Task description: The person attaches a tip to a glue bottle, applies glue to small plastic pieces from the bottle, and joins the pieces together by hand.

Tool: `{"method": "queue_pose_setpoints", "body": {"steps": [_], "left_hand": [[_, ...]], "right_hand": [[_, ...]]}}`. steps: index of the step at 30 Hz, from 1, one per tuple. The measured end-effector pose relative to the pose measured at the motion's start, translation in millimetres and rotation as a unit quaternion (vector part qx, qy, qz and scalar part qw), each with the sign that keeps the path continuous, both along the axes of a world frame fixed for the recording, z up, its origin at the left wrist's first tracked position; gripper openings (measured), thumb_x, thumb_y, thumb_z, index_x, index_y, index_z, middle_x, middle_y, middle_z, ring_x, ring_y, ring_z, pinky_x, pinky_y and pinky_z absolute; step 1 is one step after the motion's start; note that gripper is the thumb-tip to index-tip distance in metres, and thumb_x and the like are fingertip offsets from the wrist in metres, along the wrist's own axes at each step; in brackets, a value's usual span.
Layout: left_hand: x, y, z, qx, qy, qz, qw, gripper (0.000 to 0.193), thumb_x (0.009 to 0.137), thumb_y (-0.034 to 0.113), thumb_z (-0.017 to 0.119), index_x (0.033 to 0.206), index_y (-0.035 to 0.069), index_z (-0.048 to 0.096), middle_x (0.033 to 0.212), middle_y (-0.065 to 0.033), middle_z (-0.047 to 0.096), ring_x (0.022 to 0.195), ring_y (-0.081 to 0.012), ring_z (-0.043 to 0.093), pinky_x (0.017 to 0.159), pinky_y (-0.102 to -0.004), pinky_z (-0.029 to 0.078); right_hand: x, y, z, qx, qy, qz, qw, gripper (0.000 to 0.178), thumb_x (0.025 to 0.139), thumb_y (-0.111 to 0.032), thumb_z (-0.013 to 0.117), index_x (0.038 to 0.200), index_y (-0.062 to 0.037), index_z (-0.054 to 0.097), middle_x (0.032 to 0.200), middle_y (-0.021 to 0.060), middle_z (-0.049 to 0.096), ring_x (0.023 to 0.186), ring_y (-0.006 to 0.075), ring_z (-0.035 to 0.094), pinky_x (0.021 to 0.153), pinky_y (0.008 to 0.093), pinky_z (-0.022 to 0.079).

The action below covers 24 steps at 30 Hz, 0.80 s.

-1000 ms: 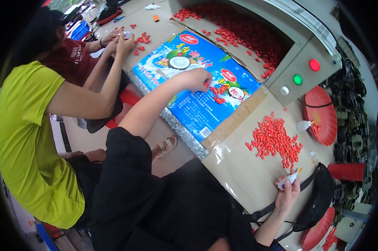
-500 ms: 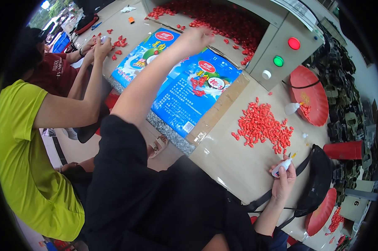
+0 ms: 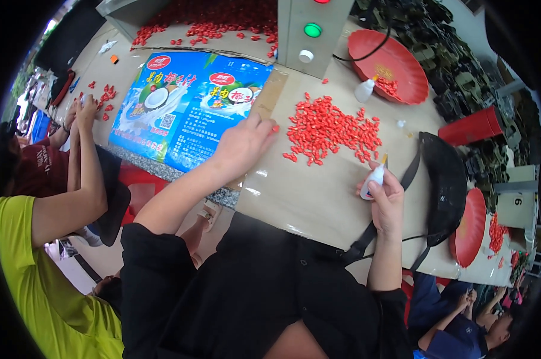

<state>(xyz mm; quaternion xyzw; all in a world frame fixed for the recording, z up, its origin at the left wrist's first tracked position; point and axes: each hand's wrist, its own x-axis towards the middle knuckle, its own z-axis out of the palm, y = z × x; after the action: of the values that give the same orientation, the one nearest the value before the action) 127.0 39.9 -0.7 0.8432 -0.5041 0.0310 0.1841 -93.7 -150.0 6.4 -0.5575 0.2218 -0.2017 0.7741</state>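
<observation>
My left hand (image 3: 245, 142) is over the right edge of the blue printed cardboard (image 3: 189, 113), its fingers curled and palm down. A small red plastic-looking piece (image 3: 275, 128) shows at its fingertips; anything else under the palm is hidden. My right hand (image 3: 387, 200) is wrapped round a small white squeeze bottle (image 3: 373, 183) with a thin yellowish nozzle pointing up. Just beyond that hand, a loose pile of small red pieces (image 3: 330, 131) lies spread on the tan tabletop (image 3: 306, 197).
A grey machine (image 3: 312, 51) with lit buttons stands behind, many red pieces (image 3: 222, 24) in its opening. At right are a scalloped red tray (image 3: 396, 60), another white bottle (image 3: 364, 91), a red cylinder (image 3: 471, 127) and a black bag (image 3: 444, 185). A person in yellow-green (image 3: 43, 275) sits left.
My left hand has come back from the machine's opening toward me, to the cardboard's near right edge. Red pieces seen on the cardboard no longer show there. The view has turned; my right hand keeps the bottle.
</observation>
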Motion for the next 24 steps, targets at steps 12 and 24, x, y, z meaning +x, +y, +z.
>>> {"method": "queue_pose_setpoints", "body": {"steps": [12, 24], "left_hand": [[-37.7, -2.2, -4.4, -0.058, -0.056, 0.046, 0.996, 0.018, 0.072, 0.020, 0.060, 0.087, 0.011, 0.056, 0.092, -0.0082, 0.049, 0.078, -0.0251, 0.050, 0.064, -0.0342, 0.044], [-81.0, -9.2, -10.5, -0.348, 0.433, 0.027, 0.831, 0.020, 0.071, 0.001, 0.063, 0.088, 0.002, 0.053, 0.087, -0.0056, 0.056, 0.080, -0.0125, 0.054, 0.069, -0.0250, 0.043]], "right_hand": [[-2.3, 3.6, 1.6, 0.011, -0.036, -0.003, 0.999, 0.039, 0.076, -0.008, 0.060, 0.111, -0.0005, 0.044, 0.082, 0.0060, 0.055, 0.070, 0.0142, 0.055, 0.062, 0.0261, 0.045], [1.1, 19.9, 7.7, 0.201, -0.149, 0.055, 0.967, 0.034, 0.074, -0.015, 0.063, 0.104, -0.0066, 0.047, 0.076, 0.0034, 0.051, 0.062, 0.0115, 0.048, 0.054, 0.0235, 0.037]]}}
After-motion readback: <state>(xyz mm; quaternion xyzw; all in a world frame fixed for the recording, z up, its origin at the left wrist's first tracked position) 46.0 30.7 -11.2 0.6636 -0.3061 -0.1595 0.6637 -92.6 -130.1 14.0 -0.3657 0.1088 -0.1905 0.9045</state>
